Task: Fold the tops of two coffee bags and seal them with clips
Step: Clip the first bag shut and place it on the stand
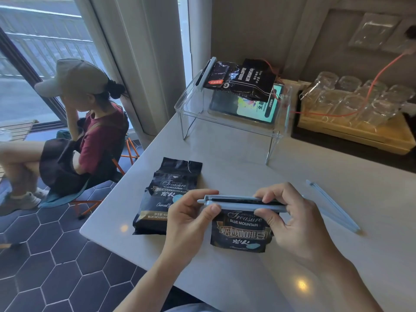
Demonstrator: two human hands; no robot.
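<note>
Both hands are holding a blue clip (245,202) across the folded top of the near bag (242,233), which is standing on the table (225,278) at about 6 o'clock. The left hand (189,221) is pinching the clip's left end between thumb and fingers; the right hand (292,219) is gripping its right part likewise. A second bag (164,197) is lying unclipped at 9 o'clock of the first. A spare clip (333,206) is lying at 3 o'clock.

Two bare forearms without sleeves, watch or rings: left hand (189,218), right hand (292,224); short, unpainted fingernails.
</note>
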